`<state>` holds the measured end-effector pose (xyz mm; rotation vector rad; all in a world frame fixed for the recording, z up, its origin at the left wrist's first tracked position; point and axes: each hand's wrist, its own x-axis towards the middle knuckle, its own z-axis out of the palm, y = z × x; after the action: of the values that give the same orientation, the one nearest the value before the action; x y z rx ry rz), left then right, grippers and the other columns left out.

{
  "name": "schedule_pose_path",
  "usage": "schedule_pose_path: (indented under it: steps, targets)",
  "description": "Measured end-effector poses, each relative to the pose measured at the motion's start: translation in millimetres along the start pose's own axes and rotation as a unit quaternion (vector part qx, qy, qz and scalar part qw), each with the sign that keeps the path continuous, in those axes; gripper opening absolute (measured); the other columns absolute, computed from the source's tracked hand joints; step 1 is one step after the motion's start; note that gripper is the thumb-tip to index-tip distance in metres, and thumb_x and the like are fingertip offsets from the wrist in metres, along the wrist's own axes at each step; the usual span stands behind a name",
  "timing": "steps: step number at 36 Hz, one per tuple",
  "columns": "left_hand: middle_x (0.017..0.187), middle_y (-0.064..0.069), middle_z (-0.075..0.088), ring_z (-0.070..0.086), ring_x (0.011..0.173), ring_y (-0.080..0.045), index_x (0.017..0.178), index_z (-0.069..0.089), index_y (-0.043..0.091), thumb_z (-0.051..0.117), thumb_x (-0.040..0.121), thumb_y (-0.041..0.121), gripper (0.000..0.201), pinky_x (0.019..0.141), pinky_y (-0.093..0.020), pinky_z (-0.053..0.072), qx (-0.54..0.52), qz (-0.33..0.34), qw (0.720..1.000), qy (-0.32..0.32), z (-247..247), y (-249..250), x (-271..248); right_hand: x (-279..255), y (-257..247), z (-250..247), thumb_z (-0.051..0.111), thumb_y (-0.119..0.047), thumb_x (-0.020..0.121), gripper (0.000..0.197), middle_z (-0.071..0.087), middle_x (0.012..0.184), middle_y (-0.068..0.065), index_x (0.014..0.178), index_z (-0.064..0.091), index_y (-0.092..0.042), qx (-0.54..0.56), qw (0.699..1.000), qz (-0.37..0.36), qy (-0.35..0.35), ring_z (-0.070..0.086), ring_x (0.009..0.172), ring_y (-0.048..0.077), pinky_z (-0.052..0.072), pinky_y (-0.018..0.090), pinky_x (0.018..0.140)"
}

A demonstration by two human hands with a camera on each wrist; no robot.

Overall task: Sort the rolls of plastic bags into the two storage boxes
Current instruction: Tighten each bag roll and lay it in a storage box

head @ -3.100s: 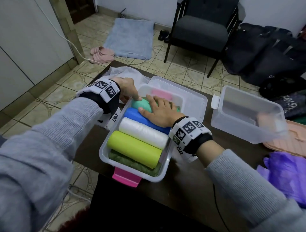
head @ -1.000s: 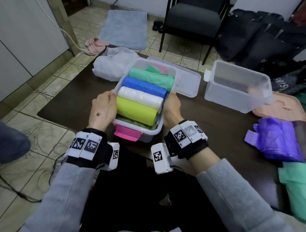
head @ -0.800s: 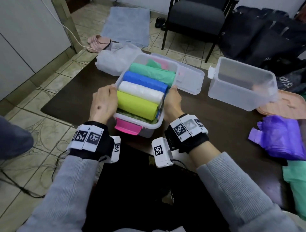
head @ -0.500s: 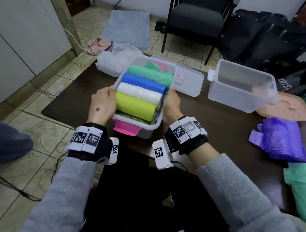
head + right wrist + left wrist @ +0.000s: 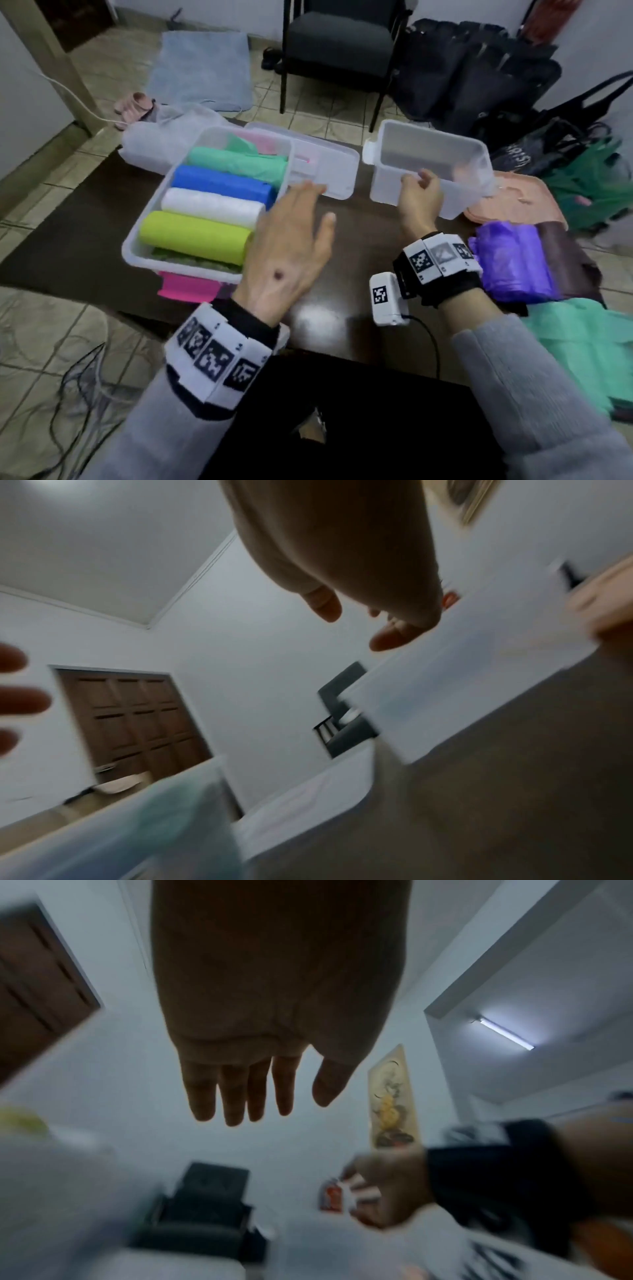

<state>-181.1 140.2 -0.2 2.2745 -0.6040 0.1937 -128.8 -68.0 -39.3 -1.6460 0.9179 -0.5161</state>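
The clear storage box (image 5: 137,240) on the left of the dark table holds a yellow roll (image 5: 195,236), a white roll (image 5: 212,205), a blue roll (image 5: 222,181) and a green roll (image 5: 239,161) over a darker green layer. My left hand (image 5: 308,205) hovers just right of this box with straight fingers and holds nothing; the left wrist view shows the left hand (image 5: 260,1096) spread and bare. My right hand (image 5: 418,180) grips the near rim of the empty clear box (image 5: 445,147). A purple roll (image 5: 510,260) lies at the table's right.
A clear lid (image 5: 325,168) lies between the two boxes. A pink lid (image 5: 513,205) sits behind the purple roll, with a brown roll (image 5: 568,260) and pale green bags (image 5: 575,342) at the right edge. A white bag (image 5: 161,137) lies behind the filled box.
Both hands have let go of the filled box's sides. The left hand has moved right over the table. The right hand has reached to the empty box's near rim.
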Motion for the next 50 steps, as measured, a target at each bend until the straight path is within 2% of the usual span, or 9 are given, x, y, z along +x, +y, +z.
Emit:
schedule_pose_path:
  steps: [6,10,13,17,22,28,31,37,50]
  targets:
    - [0.157,-0.014,-0.011,-0.009,0.146,-0.028,0.150,0.013,0.015,0.038,0.098,0.040,0.063,0.117,-0.040,0.000,0.099,-0.077,0.957,-0.263,98.6,4.9,-12.8,63.6,-0.6,-70.4,0.059,-0.029,0.086,0.060,0.032,0.142,0.014,0.140,0.037,-0.014,0.014,0.986,0.070,0.149,0.050,0.116,0.027,0.041,0.027,0.096]
    - [0.156,-0.015,-0.017,-0.014,0.144,-0.031,0.152,0.000,0.017,0.027,0.098,0.050,0.068,0.116,-0.044,-0.003,0.164,-0.099,0.933,-0.305,132.9,-13.0,-29.4,82.1,2.9,-86.0,0.061,-0.036,0.082,0.067,0.052,0.103,0.010,0.137,0.035,-0.010,0.064,0.983,0.131,0.109,0.060,0.075,0.021,0.053,0.030,0.066]
    - [0.156,-0.012,-0.019,-0.018,0.144,-0.028,0.151,-0.007,0.020,0.020,0.097,0.055,0.070,0.116,-0.043,-0.006,0.198,-0.092,0.928,-0.301,144.0,-24.3,-41.9,89.2,3.1,-86.9,0.060,-0.035,0.086,0.060,0.050,0.109,0.007,0.137,0.038,-0.011,0.088,0.984,0.143,0.057,0.063,0.076,0.021,0.053,0.025,0.057]
    - [0.158,-0.009,-0.014,-0.016,0.145,-0.025,0.151,-0.006,0.024,-0.003,0.086,0.066,0.077,0.117,-0.040,-0.006,0.212,-0.064,0.940,-0.261,150.9,-32.7,-52.4,92.4,7.9,-82.5,0.056,-0.032,0.090,0.055,0.040,0.113,0.007,0.139,0.038,-0.013,0.131,0.979,0.156,0.022,0.064,0.077,0.023,0.057,0.028,0.079]
    - [0.159,-0.006,-0.006,-0.011,0.146,-0.023,0.151,0.001,0.026,-0.008,0.081,0.062,0.080,0.117,-0.038,-0.006,0.213,-0.062,0.949,-0.225,155.2,-33.5,-57.4,94.1,15.2,-77.3,0.050,-0.020,0.093,0.048,0.044,0.124,0.011,0.138,0.035,-0.008,0.147,0.979,0.144,0.005,0.066,0.073,0.022,0.051,0.020,0.052]
    - [0.159,-0.005,-0.006,-0.012,0.146,-0.021,0.151,0.001,0.027,-0.001,0.083,0.062,0.076,0.117,-0.038,-0.007,0.207,-0.062,0.956,-0.201,158.0,-34.8,-57.8,93.0,17.5,-76.4,0.043,-0.007,0.095,0.045,0.032,0.139,0.017,0.138,0.031,-0.004,0.259,0.956,0.139,0.006,0.056,0.074,0.031,0.058,0.037,0.071]
    - [0.159,-0.004,-0.008,-0.014,0.146,-0.020,0.151,0.000,0.027,0.000,0.084,0.062,0.075,0.117,-0.038,-0.007,0.205,-0.062,0.957,-0.196,159.0,-36.4,-57.8,86.6,15.6,-82.8,0.044,0.000,0.093,0.046,0.032,0.135,0.019,0.137,0.032,-0.003,0.274,0.951,0.143,0.021,0.052,0.077,0.034,0.059,0.037,0.059]
    - [0.159,-0.005,-0.007,-0.013,0.146,-0.020,0.151,-0.002,0.019,0.000,0.084,0.061,0.079,0.117,-0.036,-0.008,0.205,-0.058,0.959,-0.188,158.2,-36.7,-58.5,59.7,21.2,-91.9,0.039,0.001,0.094,0.023,0.044,0.091,0.012,0.117,0.039,-0.003,0.286,0.951,0.115,0.038,0.057,0.068,0.030,0.057,0.033,0.068]
    - [0.156,-0.017,-0.013,-0.016,0.145,-0.025,0.147,-0.008,-0.001,0.000,0.071,0.073,0.106,0.114,-0.035,-0.013,0.206,-0.162,0.951,-0.165,139.3,-34.5,-77.8,-24.7,36.1,-105.0,0.042,0.001,0.095,0.017,0.038,0.089,0.010,0.079,0.044,-0.005,0.302,0.930,0.186,-0.095,0.056,0.069,0.025,0.057,0.025,0.051]
